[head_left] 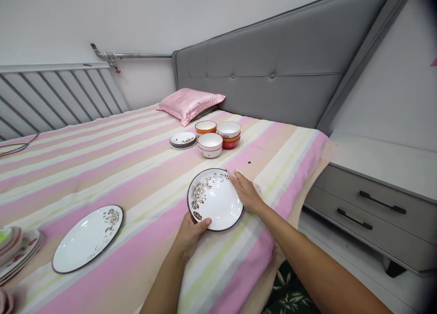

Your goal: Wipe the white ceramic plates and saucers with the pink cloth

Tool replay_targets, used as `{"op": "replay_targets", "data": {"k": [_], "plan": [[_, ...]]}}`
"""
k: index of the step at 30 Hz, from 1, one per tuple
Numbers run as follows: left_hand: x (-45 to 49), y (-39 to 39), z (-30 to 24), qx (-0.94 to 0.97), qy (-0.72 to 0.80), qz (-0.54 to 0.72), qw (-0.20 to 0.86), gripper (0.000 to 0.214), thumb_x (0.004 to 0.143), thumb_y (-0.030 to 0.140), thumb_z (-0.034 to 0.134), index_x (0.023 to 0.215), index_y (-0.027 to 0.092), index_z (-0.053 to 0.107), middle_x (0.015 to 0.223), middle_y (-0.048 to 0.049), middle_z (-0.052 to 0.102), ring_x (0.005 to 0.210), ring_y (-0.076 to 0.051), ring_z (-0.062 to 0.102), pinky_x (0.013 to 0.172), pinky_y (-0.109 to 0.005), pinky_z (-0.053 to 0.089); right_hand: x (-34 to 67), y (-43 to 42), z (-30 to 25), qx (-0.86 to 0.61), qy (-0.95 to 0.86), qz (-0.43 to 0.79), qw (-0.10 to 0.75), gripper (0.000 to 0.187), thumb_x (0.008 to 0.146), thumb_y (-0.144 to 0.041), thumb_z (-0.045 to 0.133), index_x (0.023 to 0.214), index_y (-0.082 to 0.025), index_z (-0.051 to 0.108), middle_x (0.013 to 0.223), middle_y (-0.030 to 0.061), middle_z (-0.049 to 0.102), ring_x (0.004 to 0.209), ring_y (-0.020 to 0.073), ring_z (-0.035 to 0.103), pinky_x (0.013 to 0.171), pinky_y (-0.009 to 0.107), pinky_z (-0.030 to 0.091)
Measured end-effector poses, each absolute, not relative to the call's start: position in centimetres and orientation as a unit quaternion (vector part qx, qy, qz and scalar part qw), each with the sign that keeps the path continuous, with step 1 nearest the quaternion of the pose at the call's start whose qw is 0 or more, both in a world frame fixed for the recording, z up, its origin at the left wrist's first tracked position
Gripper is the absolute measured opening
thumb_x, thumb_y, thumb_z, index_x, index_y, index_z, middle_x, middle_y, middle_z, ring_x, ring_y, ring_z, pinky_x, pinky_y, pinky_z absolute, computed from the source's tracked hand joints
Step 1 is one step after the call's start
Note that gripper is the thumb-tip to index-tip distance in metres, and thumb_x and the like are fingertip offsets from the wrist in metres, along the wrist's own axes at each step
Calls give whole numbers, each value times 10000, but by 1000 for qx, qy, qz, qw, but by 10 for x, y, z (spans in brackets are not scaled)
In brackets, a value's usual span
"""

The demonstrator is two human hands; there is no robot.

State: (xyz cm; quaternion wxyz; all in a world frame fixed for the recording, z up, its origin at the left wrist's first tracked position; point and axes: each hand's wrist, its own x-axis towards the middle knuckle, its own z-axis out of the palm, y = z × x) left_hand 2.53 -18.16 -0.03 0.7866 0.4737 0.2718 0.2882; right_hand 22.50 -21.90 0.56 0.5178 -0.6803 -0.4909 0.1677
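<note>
While both hands work at the near side of the bed, a round white plate [220, 200] is positioned between them, above the striped bedspread [143, 186], its decorated face turned upward and tilted toward the person. The plate carries a dark rim and a brown floral motif on its left portion. The left hand [191, 234] grips the lower left edge: the thumb lies flat on the upper face just inside the rim, and the remaining fingers pass behind the plate, where I cannot see them. The right hand [246, 193] is set at the upper right edge, fingers close together and extended over the rim, the tips directed toward the motif. A pale, crumpled material, apparently cloth, shows at these fingertips and beside the wrist. The right thumb is hidden, so I cannot tell whether this hand pinches the rim or only rests on it. Beyond the plate, well apart from the fingers, stand grouped bowls [210, 143], with a stack of small plates [183, 139] just to their left. An oval plate [87, 241] lies flat on the bedspread, left of the left hand. Further left, at the edge of view, is a pile of dishes [23, 255], partly cut off.
</note>
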Motion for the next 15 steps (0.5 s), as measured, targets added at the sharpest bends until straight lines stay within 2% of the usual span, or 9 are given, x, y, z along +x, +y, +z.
{"op": "replay_targets", "data": {"k": [7, 15], "plan": [[27, -181, -2, 435, 288, 341, 782, 540, 632, 202, 732, 1135, 130, 548, 1132, -158, 616, 1048, -295, 562, 884, -408, 461, 215, -215, 0, -705, -454, 201, 507, 335, 867, -479, 259, 663, -224, 337, 611, -34, 421, 606, 146, 439, 599, 261, 339], [30, -178, -3, 442, 292, 435, 729, 617, 610, 206, 745, 1182, 138, 524, 1137, -132, 618, 1082, -260, 543, 947, -360, 415, 194, -211, -7, -730, -434, 222, 480, 399, 867, -489, 205, 705, -207, 435, 738, 39, 565, 734, 182, 516, 685, 294, 371]]}}
